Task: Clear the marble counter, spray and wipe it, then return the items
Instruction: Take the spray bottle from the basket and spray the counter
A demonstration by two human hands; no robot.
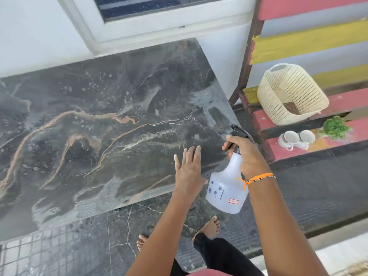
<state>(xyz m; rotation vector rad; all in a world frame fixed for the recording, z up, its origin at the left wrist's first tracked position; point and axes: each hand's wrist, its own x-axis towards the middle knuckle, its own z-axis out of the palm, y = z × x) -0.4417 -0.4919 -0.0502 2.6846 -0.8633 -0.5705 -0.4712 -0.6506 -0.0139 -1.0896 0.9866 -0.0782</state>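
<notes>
Holding spray bottle (227, 188) in right hand (246, 156) grip; left hand (188, 172) flat, released, on wet worktop (99, 126).

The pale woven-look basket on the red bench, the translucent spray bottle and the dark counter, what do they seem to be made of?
Pale woven-look basket: probably moulded plastic imitating wicker, given its even perforated lattice and smooth moulded handle rim.
Translucent spray bottle: frosted plastic with a black trigger head; light passes through it.
Dark counter: polished marble or similar stone, with orange and white veins and a wet sheen.

Window frame (159, 22); painted slatted bench (318, 40)
</notes>
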